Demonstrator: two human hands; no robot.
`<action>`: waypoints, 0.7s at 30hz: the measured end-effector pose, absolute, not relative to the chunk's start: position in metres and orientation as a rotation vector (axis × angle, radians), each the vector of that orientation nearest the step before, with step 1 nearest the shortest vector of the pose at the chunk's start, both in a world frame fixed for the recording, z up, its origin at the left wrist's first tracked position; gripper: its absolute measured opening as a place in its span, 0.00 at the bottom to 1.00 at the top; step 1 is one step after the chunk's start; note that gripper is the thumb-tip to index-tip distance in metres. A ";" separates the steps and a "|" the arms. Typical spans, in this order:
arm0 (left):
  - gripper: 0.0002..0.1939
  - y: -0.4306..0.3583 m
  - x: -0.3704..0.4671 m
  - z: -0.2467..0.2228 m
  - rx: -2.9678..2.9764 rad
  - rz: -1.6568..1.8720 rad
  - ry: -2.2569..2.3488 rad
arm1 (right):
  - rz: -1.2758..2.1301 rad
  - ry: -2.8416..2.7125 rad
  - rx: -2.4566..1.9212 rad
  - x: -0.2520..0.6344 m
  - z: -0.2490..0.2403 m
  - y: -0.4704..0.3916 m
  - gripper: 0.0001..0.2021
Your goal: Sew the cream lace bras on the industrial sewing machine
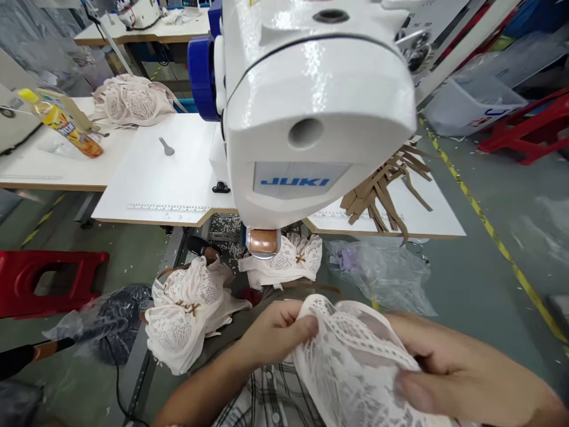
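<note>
A white lace garment piece [355, 356] is stretched between my two hands at the lower right. My left hand [284, 332] pinches its upper left edge, thumb on top. Further right, my right hand [457, 362] grips the lace with the thumb pressed on it and the other fingers partly behind the fabric. Beyond my hands, a white lace bra [291, 258] with a brown bow lies below the head of a white JUKI sewing machine [320, 142]. More white lace bras [182, 314] with brown bows are heaped on the left, near my lap.
Brown straps [382, 190] lie on the white table [151, 172], right side. A grey tool [166, 146], beige lace garments [131, 101] and a drink bottle [62, 124] are on the left. Red stools [48, 255] stand at both sides. A plastic bag [386, 267] is below the table's right edge.
</note>
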State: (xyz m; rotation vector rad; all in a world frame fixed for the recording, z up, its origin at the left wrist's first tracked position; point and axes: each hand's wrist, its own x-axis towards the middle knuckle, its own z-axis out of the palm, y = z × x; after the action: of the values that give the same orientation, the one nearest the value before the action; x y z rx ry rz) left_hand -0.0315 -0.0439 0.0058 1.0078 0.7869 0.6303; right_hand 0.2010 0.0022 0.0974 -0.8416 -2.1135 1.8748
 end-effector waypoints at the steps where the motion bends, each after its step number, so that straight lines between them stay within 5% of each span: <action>1: 0.25 -0.040 -0.023 0.004 1.107 0.642 0.821 | 1.945 -2.036 -0.874 0.210 0.088 0.000 0.25; 4: 0.17 -0.031 -0.012 -0.013 1.443 0.559 1.076 | 2.102 -1.648 -1.049 0.217 0.031 -0.009 0.41; 10: 0.14 -0.028 -0.015 -0.054 1.672 0.323 1.164 | 2.275 -0.792 -1.133 0.187 -0.073 -0.018 0.28; 14: 0.14 -0.025 -0.012 -0.055 1.757 0.217 1.128 | 2.324 -0.351 -1.054 0.180 -0.082 -0.010 0.16; 21: 0.15 -0.013 -0.035 -0.057 1.786 0.106 1.144 | 1.778 -0.093 -1.064 0.229 -0.075 0.024 0.09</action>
State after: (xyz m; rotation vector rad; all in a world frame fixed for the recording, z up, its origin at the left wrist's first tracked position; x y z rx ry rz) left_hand -0.0351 -0.0135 -0.0565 1.7856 1.1443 0.1056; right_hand 0.2286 0.0244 -0.0748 -1.0642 -0.0934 1.7785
